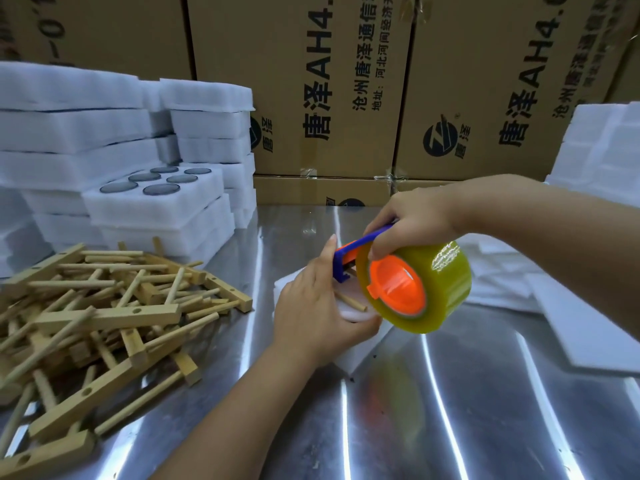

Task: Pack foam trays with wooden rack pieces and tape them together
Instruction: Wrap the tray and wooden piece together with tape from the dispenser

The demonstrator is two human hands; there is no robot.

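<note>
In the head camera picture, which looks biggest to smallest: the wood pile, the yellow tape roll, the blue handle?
1. Wood pile.
2. Tape roll, maybe enlarged by nearness to camera.
3. Blue handle, partly under the right hand.

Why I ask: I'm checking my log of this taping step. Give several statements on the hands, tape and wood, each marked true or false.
The right hand holds the tape dispenser. True.
The wooden rack pieces lie piled left of the foam tray. True.
The left hand rests on the wooden rack pieces. False: it grips the foam tray.
The tape roll is blue. False: it is yellowish on an orange core; the handle is blue.
</note>
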